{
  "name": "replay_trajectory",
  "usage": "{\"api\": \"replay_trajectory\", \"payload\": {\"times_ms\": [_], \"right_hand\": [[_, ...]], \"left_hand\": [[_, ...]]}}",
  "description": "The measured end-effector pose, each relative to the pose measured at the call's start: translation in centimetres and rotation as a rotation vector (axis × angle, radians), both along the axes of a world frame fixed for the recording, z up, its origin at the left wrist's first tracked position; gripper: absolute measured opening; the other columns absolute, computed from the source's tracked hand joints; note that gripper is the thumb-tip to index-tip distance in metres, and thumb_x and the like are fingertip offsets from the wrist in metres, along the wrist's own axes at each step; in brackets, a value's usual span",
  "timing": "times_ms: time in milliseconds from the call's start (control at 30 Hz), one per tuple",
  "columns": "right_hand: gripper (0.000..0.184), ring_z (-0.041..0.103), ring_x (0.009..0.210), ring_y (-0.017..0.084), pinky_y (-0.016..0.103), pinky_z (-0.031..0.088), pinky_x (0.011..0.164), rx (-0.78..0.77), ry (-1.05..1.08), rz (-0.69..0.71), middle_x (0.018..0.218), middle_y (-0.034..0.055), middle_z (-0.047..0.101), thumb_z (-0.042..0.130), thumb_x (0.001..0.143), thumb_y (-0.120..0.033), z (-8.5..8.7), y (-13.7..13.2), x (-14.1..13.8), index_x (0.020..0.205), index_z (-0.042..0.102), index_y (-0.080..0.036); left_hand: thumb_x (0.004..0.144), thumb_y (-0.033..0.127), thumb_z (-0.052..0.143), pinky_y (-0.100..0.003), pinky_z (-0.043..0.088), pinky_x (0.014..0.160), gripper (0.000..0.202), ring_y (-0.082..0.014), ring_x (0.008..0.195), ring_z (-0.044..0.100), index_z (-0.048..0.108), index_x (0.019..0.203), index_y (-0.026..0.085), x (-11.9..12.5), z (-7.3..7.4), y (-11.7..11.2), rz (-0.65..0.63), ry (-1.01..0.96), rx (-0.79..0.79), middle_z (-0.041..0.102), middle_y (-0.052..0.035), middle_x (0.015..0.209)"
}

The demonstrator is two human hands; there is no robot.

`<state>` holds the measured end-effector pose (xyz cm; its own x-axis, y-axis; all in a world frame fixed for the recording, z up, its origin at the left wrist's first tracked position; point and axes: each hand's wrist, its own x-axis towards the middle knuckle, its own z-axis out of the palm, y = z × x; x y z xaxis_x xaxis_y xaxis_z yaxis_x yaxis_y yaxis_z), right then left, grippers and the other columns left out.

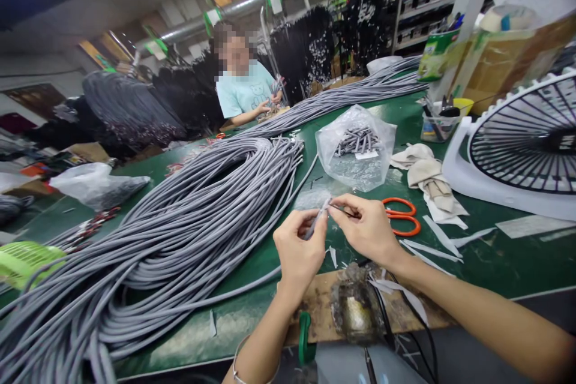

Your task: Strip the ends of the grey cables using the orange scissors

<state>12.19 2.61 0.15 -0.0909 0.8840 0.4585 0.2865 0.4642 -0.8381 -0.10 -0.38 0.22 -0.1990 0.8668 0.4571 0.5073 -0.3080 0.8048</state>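
Holding the end of one grey cable (310, 230) above the green bench (490, 264), the left hand (298, 247) in the head view had thumb and fingers pinched narrow around the sheath, presumably to steady the tip. The right hand (366, 225) met it at that tip, its thumb and forefinger close together; a thin dark item (344, 210) was held in its grip, though whether tool or wire could not be told. Cable bundle (202, 204) lay to the left, probably to leave the space before the hands free for handling. Scissors (407, 216) with orange handles rested just beside the right hand, within easy reach, near white strips (441, 237). Beyond both hands stood a clear bag (351, 172) containing short grey pieces (357, 141). Nearer the body, a wooden board (319, 312) carried a soiled block (357, 312); a green clamp (305, 336) sat at its edge, seemingly to prevent shifting
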Motion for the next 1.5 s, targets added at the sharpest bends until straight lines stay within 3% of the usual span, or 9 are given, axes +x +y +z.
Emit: {"api": "replay_trajectory", "payload": {"times_ms": [233, 400, 533, 667, 800, 1133, 1267, 1367, 1500], "right_hand": [[0.023, 0.038, 0.047, 0.009, 0.021, 0.031, 0.044, -0.109, -0.007, 0.109, 0.054, -0.0007, 0.048, 0.049, 0.079, -0.031, 0.1, -0.4, -0.1, 0.074, 0.061, -0.012], [0.023, 0.04, 0.05, 0.01, 0.021, 0.032, 0.046, -0.138, 0.016, 0.152, 0.057, 0.0001, 0.05, 0.05, 0.079, -0.031, 0.0, -0.4, -0.2, 0.074, 0.061, -0.012], [0.02, 0.04, 0.05, 0.009, 0.021, 0.032, 0.045, -0.122, 0.055, 0.166, 0.057, -0.0004, 0.051, 0.052, 0.079, -0.03, 0.0, -0.2, -0.1, 0.076, 0.062, -0.013], [0.02, 0.045, 0.054, 0.009, 0.02, 0.035, 0.049, -0.131, 0.143, 0.238, 0.061, 0.0002, 0.055, 0.051, 0.079, -0.029, -0.1, 0.2, 0.0, 0.073, 0.062, -0.013], [0.019, 0.045, 0.053, 0.009, 0.021, 0.035, 0.049, -0.184, 0.216, 0.277, 0.058, -0.0001, 0.054, 0.054, 0.075, -0.028, 0.3, 0.3, 0.1, 0.07, 0.063, -0.012], [0.021, 0.023, 0.038, 0.004, 0.02, 0.018, 0.038, -0.312, 0.452, 0.399, 0.044, -0.0062, 0.041, 0.057, 0.069, -0.023, 0.6, 0.3, 0.7, 0.083, 0.068, -0.011], [0.032, 0.037, 0.042, 0.005, 0.019, 0.028, 0.041, -0.385, 0.332, 0.547, 0.054, -0.0026, 0.054, 0.057, 0.074, -0.028, 0.2, 0.1, -0.1, 0.101, 0.064, -0.012], [0.023, 0.052, 0.059, 0.011, 0.022, 0.04, 0.054, -0.266, 0.182, 0.558, 0.071, 0.0035, 0.064, 0.056, 0.076, -0.026, 0.1, -0.2, -0.4, 0.09, 0.068, -0.013], [0.016, 0.044, 0.052, 0.009, 0.022, 0.034, 0.05, -0.078, -0.001, 0.356, 0.059, 0.0003, 0.056, 0.054, 0.077, -0.021, 0.0, -0.3, 0.1, 0.076, 0.068, -0.012]], "left_hand": [[0.076, 0.035, 0.058, -0.017, 0.03, 0.042, 0.025, -0.0057, 0.046, 0.038, 0.067, 0.074, 0.011, 0.4, -0.2, 0.5, -0.001, -0.302, -0.053, 0.048, 0.0028, 0.054], [0.072, 0.042, 0.061, -0.014, 0.02, 0.033, 0.032, -0.0023, 0.035, 0.03, 0.055, 0.062, 0.012, 0.0, -0.2, 0.8, -0.048, -0.606, -0.263, 0.04, 0.0063, 0.045], [0.068, 0.049, 0.063, -0.013, 0.012, 0.029, 0.039, -0.0006, 0.027, 0.023, 0.051, 0.06, 0.013, -0.7, 0.4, 1.1, -0.226, -0.726, -0.485, 0.043, 0.0057, 0.039], [0.068, 0.05, 0.06, -0.015, 0.017, 0.029, 0.042, -0.0022, 0.027, 0.032, 0.059, 0.062, 0.009, -1.5, 0.9, 1.1, -0.483, -0.843, -0.718, 0.052, -0.0006, 0.046], [0.064, 0.034, 0.066, -0.016, 0.023, 0.032, 0.028, -0.0047, 0.03, 0.039, 0.064, 0.067, 0.007, -1.8, 0.7, 1.1, -0.645, -0.882, -0.706, 0.051, -0.0002, 0.044], [0.056, 0.031, 0.072, -0.011, 0.017, 0.024, 0.028, -0.0022, 0.021, 0.033, 0.058, 0.065, 0.009, -1.7, 0.5, 1.5, -0.451, -0.96, -0.722, 0.054, 0.0002, 0.04], [0.056, 0.026, 0.071, -0.01, 0.012, 0.022, 0.024, -0.001, 0.017, 0.025, 0.053, 0.063, 0.012, -1.5, 0.2, 1.4, -0.46, -0.996, -0.717, 0.048, 0.0046, 0.034], [0.06, 0.027, 0.069, -0.011, 0.01, 0.022, 0.024, -0.0009, 0.017, 0.022, 0.049, 0.061, 0.013, -1.3, 0.1, 1.5, -0.475, -0.993, -0.744, 0.043, 0.0059, 0.031], [0.065, 0.032, 0.068, -0.01, 0.013, 0.027, 0.026, -0.0003, 0.024, 0.027, 0.054, 0.077, 0.013, -1.5, 0.8, 1.3, -0.474, -1.005, -0.686, 0.049, 0.0046, 0.042]]}}
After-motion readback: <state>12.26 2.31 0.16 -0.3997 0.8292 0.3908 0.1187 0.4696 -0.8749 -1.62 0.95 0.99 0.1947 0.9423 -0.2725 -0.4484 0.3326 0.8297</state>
